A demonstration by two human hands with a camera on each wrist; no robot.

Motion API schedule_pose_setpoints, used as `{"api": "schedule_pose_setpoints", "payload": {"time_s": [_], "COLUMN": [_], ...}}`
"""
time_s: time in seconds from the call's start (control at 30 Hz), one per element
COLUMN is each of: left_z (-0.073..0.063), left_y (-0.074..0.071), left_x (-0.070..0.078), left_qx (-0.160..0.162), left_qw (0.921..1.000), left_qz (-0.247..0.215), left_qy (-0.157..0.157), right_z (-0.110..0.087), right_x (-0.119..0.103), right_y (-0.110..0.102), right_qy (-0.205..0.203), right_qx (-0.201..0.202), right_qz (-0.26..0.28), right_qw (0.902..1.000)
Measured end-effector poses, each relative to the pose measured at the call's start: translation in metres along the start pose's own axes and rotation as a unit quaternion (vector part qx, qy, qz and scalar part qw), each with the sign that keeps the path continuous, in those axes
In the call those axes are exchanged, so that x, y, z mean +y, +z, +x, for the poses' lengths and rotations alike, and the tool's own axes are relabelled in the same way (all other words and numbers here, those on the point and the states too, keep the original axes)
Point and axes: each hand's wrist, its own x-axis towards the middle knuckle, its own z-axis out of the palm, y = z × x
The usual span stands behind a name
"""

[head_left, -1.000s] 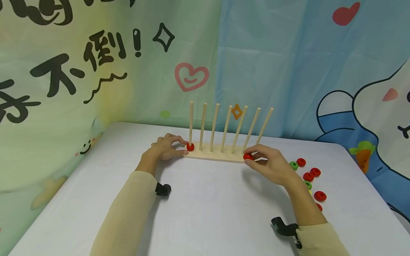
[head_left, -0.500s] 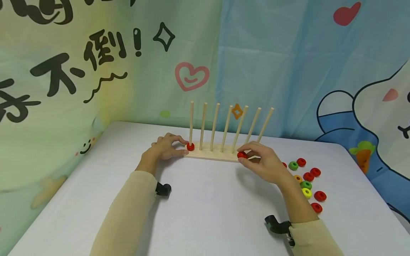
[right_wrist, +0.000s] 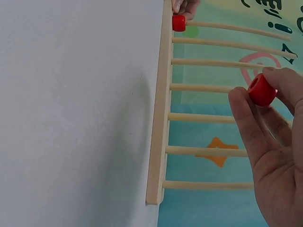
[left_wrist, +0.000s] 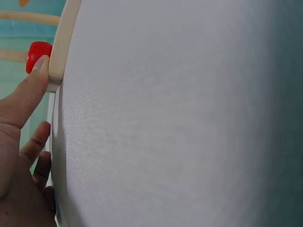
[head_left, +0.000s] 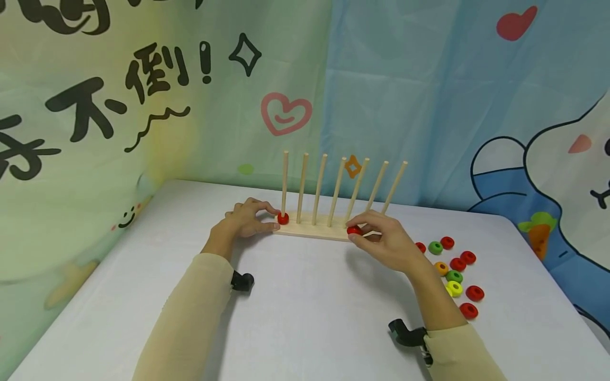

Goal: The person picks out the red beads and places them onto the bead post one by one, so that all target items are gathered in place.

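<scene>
A wooden peg stand [head_left: 316, 232] with a row of several upright pegs stands on the white table. A red bead [head_left: 283, 218] sits at the foot of its leftmost peg. My left hand [head_left: 244, 219] holds the stand's left end, the thumb at the front corner close to that bead. With thumb and fingertips, my right hand [head_left: 388, 243] pinches another red bead [right_wrist: 262, 91] in front of the right half of the pegs. In the right wrist view that bead is held off the base, its hole showing, and it is not on a peg.
Loose beads lie to the right of my right forearm: several red ones [head_left: 475, 293], two green [head_left: 436, 247], an orange one [head_left: 441, 268] and yellow ones [head_left: 455, 288]. Behind the table hangs a printed cloth [head_left: 381, 95].
My right hand has moved left along the stand with the red bead, uncovering more loose beads on the right. The left hand and the stand have stayed in place.
</scene>
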Motion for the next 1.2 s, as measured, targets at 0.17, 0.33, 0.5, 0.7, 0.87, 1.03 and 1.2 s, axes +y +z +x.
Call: {"api": "schedule_pose_setpoints", "payload": {"time_s": [0.17,0.33,0.5,0.7,0.87,1.03,1.2], "left_z": [0.0,-0.001,-0.004,-0.004,-0.003,-0.001,-0.001], "left_y": [0.0,0.0,-0.002,-0.003,-0.004,-0.003,-0.002], "left_x": [-0.001,0.001,0.004,0.003,0.0,-0.001,0.0], "left_qx": [0.0,0.0,0.002,0.0,0.0,0.0,0.002], "left_qw": [1.0,1.0,0.9999,0.9998,0.9998,0.9999,1.0], "left_qz": [0.0,-0.006,-0.01,-0.017,-0.016,-0.01,-0.005], "left_qy": [0.001,-0.001,-0.008,-0.008,-0.008,-0.003,0.003], "right_z": [0.004,0.009,0.015,0.021,0.027,0.031,0.036], "right_x": [-0.002,-0.006,-0.009,-0.012,-0.017,-0.02,-0.022], "right_y": [0.003,0.006,0.01,0.016,0.02,0.024,0.026], "right_qy": [-0.013,-0.035,-0.046,-0.047,-0.053,-0.054,-0.054], "right_qx": [-0.004,-0.011,-0.02,-0.018,-0.014,-0.01,-0.002], "right_qz": [-0.003,0.01,0.021,0.022,0.022,0.03,0.042], "right_qw": [0.9999,0.9993,0.9985,0.9985,0.9982,0.998,0.9977]}}
